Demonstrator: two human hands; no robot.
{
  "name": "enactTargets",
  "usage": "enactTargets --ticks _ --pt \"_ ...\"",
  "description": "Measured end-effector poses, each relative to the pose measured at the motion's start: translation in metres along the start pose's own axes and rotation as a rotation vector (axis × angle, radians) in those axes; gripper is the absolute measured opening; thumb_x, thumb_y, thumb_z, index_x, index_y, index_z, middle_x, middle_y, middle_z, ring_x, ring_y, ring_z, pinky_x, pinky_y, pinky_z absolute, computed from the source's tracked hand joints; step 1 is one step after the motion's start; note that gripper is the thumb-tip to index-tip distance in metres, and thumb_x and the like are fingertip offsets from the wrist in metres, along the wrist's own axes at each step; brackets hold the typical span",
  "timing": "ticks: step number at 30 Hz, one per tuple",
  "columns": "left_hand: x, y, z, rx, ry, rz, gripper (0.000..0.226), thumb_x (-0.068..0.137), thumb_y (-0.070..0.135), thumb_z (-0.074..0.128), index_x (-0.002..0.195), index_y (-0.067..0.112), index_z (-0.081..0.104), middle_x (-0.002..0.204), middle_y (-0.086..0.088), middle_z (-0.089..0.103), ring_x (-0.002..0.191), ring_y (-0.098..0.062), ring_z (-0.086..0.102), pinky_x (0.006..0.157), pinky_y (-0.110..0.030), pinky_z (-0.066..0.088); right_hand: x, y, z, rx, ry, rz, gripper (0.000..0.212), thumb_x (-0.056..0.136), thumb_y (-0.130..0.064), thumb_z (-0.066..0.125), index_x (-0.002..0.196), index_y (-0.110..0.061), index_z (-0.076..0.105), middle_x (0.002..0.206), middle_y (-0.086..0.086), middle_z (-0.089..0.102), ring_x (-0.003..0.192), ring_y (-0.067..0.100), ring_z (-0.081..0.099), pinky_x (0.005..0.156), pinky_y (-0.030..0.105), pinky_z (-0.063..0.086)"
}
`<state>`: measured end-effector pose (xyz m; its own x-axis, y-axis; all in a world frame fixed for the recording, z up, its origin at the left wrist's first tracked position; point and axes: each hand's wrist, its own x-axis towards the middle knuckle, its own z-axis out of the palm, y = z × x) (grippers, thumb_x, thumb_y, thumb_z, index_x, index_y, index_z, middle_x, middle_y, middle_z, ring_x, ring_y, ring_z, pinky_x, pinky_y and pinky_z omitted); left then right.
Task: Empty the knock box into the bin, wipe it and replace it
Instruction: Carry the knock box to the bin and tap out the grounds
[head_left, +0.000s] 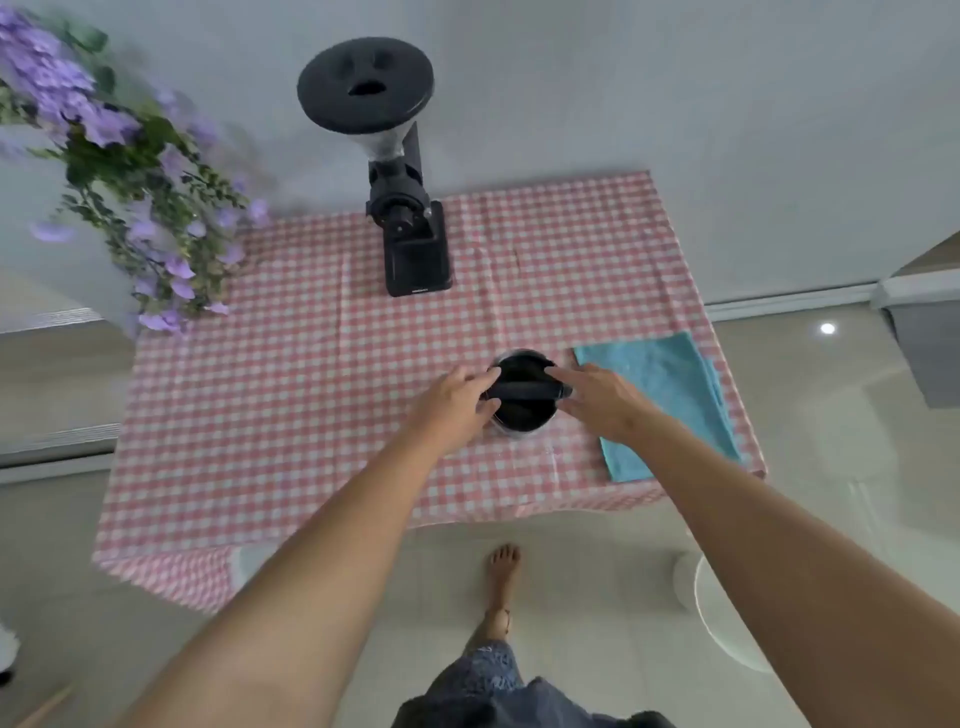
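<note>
Both arms are stretched out over the bench (291, 426), which wears a pink and white checked cloth. The knock box (522, 410), a round black tub with a dark bar across its mouth, stands on the cloth toward the right side. The left hand (457, 397) is on the tub's left edge, fingers curled onto the rim and the end of the bar; whether that grip is fully closed cannot be told. The right hand (597, 397) meets the tub's right side, fingers reaching the other end of the bar, and its grip is just as hard to judge. Just right of the knock box lies a folded blue cloth (670, 384), partly under the right forearm. At the back of the bench stands a black coffee grinder (410, 228) with a wide round hopper. Purple flowers (119, 171) hang in at the left. A grey bin (924, 338) sits on the floor at the far right.
</note>
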<state>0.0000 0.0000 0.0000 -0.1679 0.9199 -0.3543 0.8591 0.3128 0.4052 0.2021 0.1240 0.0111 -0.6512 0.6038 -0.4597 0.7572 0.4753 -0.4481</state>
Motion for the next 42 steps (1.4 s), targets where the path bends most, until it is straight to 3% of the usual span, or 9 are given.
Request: enactTargets --ticks 5,12,21,26,29,31,36,39,42 --pt "0.012 -0.005 0.011 -0.073 0.036 0.047 0.047 0.107 0.027 0.056 0.154 0.018 0.051 0.128 -0.006 0.063 0.094 -0.023 0.067 0.078 -0.034 0.056 0.014 -0.001 0.009 -0.004 0.015 -0.009 0.046 0.101 -0.018 0.055 0.147 -0.016 0.05 0.124 0.014 0.063 0.11 0.035 0.062 0.092 0.043 0.051" --pt "0.015 -0.003 0.004 -0.083 0.01 0.136 0.048 0.106 0.022 0.059 0.153 0.016 0.051 0.127 -0.007 0.061 0.098 -0.021 0.064 0.087 -0.036 0.057 -0.003 0.009 0.009 0.112 0.056 -0.007 0.046 0.1 -0.021 0.058 0.145 -0.019 0.052 0.105 0.004 0.058 0.091 0.025 0.058 0.077 0.031 0.044" --pt "-0.006 0.069 0.021 -0.081 -0.07 0.39 0.073 0.104 0.022 0.062 0.165 0.024 0.022 0.118 -0.008 0.057 0.09 -0.028 0.065 0.082 -0.044 0.059 -0.107 0.066 0.013 0.195 0.233 0.034 0.058 0.099 -0.028 0.06 0.152 -0.038 0.039 0.102 -0.004 0.051 0.089 0.018 0.056 0.084 0.033 0.05" --pt "-0.019 0.146 0.055 -0.119 -0.176 0.4 0.08 0.103 0.03 0.063 0.167 0.027 0.015 0.132 -0.01 0.059 0.112 -0.03 0.065 0.099 -0.048 0.053 -0.189 0.123 0.035 0.351 0.375 0.13 0.07 0.094 -0.022 0.067 0.15 -0.049 0.035 0.106 -0.003 0.055 0.092 0.021 0.063 0.089 0.042 0.055" --pt "-0.025 0.201 0.087 -0.183 -0.254 0.369 0.063 0.102 0.031 0.065 0.159 0.016 0.043 0.123 -0.008 0.059 0.114 -0.027 0.064 0.102 -0.045 0.051 -0.241 0.162 0.046 0.529 0.426 0.24 0.082 0.091 -0.016 0.07 0.152 -0.049 0.028 0.113 0.001 0.06 0.096 0.022 0.068 0.095 0.038 0.054" --pt "-0.029 0.237 0.111 -0.202 -0.299 0.369 0.042 0.103 0.03 0.064 0.14 0.011 0.062 0.11 -0.007 0.057 0.104 -0.025 0.063 0.099 -0.043 0.051 -0.274 0.191 0.049 0.533 0.419 0.329 0.072 0.091 -0.017 0.071 0.151 -0.04 0.039 0.108 0.001 0.062 0.097 0.02 0.07 0.092 0.029 0.051" --pt "-0.033 0.319 0.175 -0.245 -0.377 0.37 0.033 0.106 0.026 0.058 0.136 0.015 0.068 0.098 -0.009 0.056 0.093 -0.023 0.057 0.085 -0.035 0.044 -0.344 0.261 0.065 0.67 0.429 0.418 0.06 0.09 -0.016 0.072 0.145 -0.028 0.052 0.117 0.006 0.063 0.097 0.02 0.071 0.096 0.033 0.05" --pt "-0.031 0.358 0.221 -0.29 -0.433 0.367 0.029 0.105 0.019 0.06 0.132 0.013 0.07 0.089 0.005 0.054 0.087 -0.018 0.058 0.086 -0.035 0.048 -0.372 0.307 0.084 0.725 0.452 0.475 0.059 0.091 -0.016 0.072 0.145 -0.031 0.053 0.114 0.003 0.062 0.098 0.019 0.069 0.088 0.024 0.043" --pt "-0.024 0.387 0.269 -0.382 -0.543 0.313 0.032 0.101 0.033 0.062 0.132 0.035 0.068 0.104 -0.004 0.067 0.096 -0.024 0.065 0.096 -0.045 0.056 -0.391 0.35 0.106 0.794 0.456 0.523 0.058 0.09 -0.015 0.071 0.142 -0.036 0.054 0.107 0.001 0.06 0.095 0.014 0.069 0.088 0.025 0.044"
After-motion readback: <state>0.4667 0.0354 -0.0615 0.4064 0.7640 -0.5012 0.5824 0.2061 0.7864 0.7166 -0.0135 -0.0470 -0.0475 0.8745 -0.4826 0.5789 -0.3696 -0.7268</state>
